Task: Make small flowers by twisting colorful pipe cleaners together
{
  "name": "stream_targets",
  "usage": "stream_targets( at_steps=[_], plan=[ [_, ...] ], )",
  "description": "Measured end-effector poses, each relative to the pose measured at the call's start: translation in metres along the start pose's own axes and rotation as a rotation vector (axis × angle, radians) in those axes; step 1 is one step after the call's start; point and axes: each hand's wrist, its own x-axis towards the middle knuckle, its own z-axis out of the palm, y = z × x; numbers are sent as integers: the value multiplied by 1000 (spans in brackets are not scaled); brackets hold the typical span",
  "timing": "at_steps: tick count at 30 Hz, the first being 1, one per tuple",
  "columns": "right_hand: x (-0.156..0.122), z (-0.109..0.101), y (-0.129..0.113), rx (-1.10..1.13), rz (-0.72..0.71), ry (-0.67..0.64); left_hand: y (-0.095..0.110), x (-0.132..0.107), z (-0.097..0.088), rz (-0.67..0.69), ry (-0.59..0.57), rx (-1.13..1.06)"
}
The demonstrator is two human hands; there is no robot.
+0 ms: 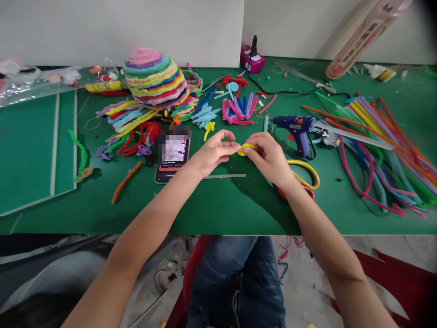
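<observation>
Between my two hands, above the green table, is a small yellow pipe cleaner piece [243,151], bent into a compact shape. My right hand [269,156] pinches it between thumb and fingers. The fingertips of my left hand [217,151] close on its left end. Just behind my left hand lies a yellow pipe cleaner flower [209,129]. A phone [173,152] with its screen lit is left of that hand. Scissors with yellow-lined handles [316,175] lie partly hidden under my right wrist. A clear glue stick [227,176] rests in front of my hands.
A blue glue gun [296,127] lies right of my hands, its cord running to a purple power block [252,59]. Many loose pipe cleaners [392,155] spread on the right. A striped pipe cleaner hat [155,79] and a green cutting mat [30,150] are on the left.
</observation>
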Motion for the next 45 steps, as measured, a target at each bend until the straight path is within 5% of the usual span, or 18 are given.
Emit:
stream_targets(
  at_steps=[14,20,26,37,45],
  plan=[
    [0,-6,4,185,249,-128,-7,1,-2,190,-163,150],
    [0,-5,3,281,335,-69,-9,3,0,214,-89,165],
    [1,-3,3,385,402,-63,-5,1,0,265,-77,450],
    [1,5,6,316,306,8,-6,-1,1,225,-70,531],
    [2,-2,8,445,365,3,-7,1,1,204,148,499]
  ],
)
